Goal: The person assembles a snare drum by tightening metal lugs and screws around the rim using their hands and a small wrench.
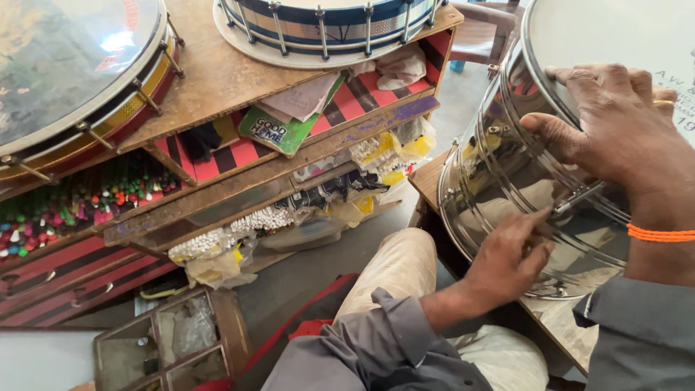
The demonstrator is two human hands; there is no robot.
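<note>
Gleaming chrome drum shell (521,181), tilted

Both arms wore grey button-cuff sleeves, pushed back from the wrists. The right hand (622,123), upper right of frame, had an orange thread band and a gold ring. The left hand (507,261) was bare. Beige trousers showed bottom centre.
</note>
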